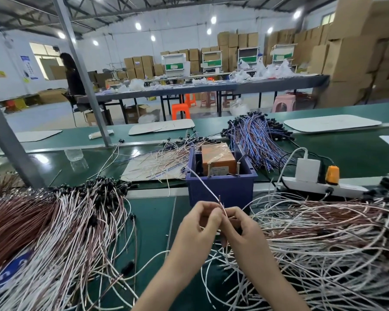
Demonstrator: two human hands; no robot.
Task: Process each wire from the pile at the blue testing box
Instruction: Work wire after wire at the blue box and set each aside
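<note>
Both forearms reach in from the lower edge, and the left hand (pixel 202 223) and right hand (pixel 243 232) meet just short of the blue testing box (pixel 220 189). Fingers (pixel 211 213) of both hands are curled and pinched together on one thin white wire (pixel 202 182). It runs up and away from them to the left, its dark far end hanging by the box's near-left corner. A short reddish tip sticks up just above the pinch.

Right of the fingers sprawls the loose pile (pixel 323 232) of white and brown wires on the bench (pixel 153 221). Left of them lies a combed bundle (pixel 54 221) with black ends. Beyond the fingers, inside the box, sit an orange unit (pixel 218 158) and two upright metal pins (pixel 208 169).

The step in hand looks like readying the wire's end for contact at the pins. To do it well, pinch close to the tip so it cannot flop. Hold the slack clear of the pile, so no neighbouring strand is dragged along. Then bring the tip squarely to a pin rather than brushing past it.
</note>
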